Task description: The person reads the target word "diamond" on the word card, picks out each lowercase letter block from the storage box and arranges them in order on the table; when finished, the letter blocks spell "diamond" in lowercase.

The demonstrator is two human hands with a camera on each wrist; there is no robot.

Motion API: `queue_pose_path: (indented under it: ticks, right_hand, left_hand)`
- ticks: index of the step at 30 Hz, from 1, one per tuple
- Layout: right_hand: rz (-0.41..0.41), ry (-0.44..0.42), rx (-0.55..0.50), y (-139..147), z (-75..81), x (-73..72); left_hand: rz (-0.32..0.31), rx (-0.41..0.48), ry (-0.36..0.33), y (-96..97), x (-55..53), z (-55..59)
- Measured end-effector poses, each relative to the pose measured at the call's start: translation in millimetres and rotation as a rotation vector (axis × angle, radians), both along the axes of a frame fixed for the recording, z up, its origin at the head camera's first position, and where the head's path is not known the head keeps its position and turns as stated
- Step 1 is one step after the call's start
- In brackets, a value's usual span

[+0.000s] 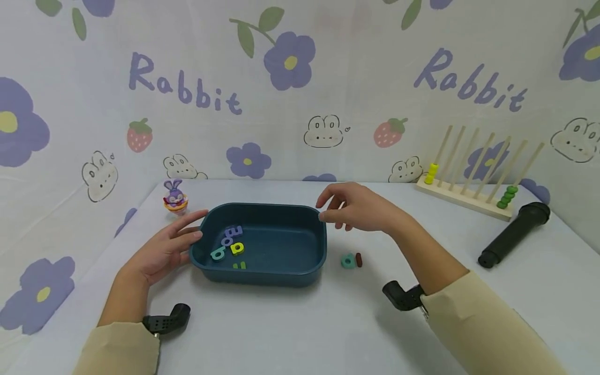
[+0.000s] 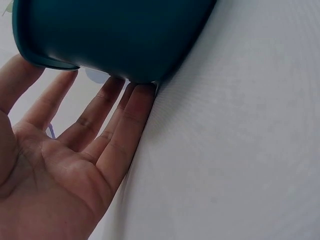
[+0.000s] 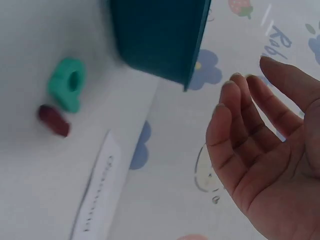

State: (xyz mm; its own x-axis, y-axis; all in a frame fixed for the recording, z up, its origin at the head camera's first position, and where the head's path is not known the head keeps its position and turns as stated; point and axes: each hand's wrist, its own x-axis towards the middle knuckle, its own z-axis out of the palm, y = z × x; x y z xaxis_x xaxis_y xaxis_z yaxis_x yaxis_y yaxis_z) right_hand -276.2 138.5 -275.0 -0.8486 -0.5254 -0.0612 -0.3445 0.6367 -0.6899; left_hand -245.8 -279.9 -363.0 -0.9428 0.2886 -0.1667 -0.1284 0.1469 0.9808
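Observation:
A dark teal basin (image 1: 262,281) stands on the white table. My left hand (image 1: 161,252) rests its fingertips on the basin's left wall, fingers spread and nearly straight in the left wrist view. Close by the basin's right rim, my right hand (image 1: 358,207) hovers with loosely bent fingers and nothing in them. Inside the basin lie purple letters (image 1: 233,232), a teal letter (image 1: 217,253), a yellow letter (image 1: 237,248) and a green piece (image 1: 239,265), partly hidden by the front wall. To the right of the basin, a teal letter (image 3: 67,85) lies beside a dark red stick-shaped piece (image 3: 54,120).
At the back right stands a wooden peg rack (image 1: 464,198) with yellow and green beads on its end pegs. A black microphone-shaped object (image 1: 513,237) lies in front of it. Behind the basin on the left is a purple rabbit figure (image 1: 174,197). Patterned cloth (image 1: 281,130) hangs behind the table.

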Motion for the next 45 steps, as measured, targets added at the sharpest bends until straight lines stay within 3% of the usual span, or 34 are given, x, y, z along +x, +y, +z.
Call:
queue_pose_path:
  ticks: [9, 17, 20, 27, 37, 45]
  right_hand:
    - [0.176, -0.01, 0.129, -41.3, 20.8, -13.5]
    - [0.27, -0.068, 0.172, -72.0, 26.8, -31.9]
    - [0.276, -0.085, 0.186, -79.3, 26.8, -37.6]
    - [0.301, -0.01, 0.272, -99.8, 24.4, -48.9]
    - [0.272, -0.093, 0.285, -113.4, 13.3, -55.6]
    - [0.301, -0.064, 0.289, -126.1, 4.3, -57.9]
  left_hand:
    - [0.006, -0.003, -0.003, 1.2, -2.2, -4.8]
    - [0.007, -0.017, 0.001, 0.3, -2.4, -1.0]
    - [0.004, -0.018, 0.0, 0.9, -3.6, -0.3]
    - [0.004, -0.008, 0.003, -1.2, -3.4, 0.1]
    - [0.001, 0.0, -0.002, -3.0, -2.2, -1.7]
    - [0.002, 0.009, 0.001, -3.6, -3.6, -3.9]
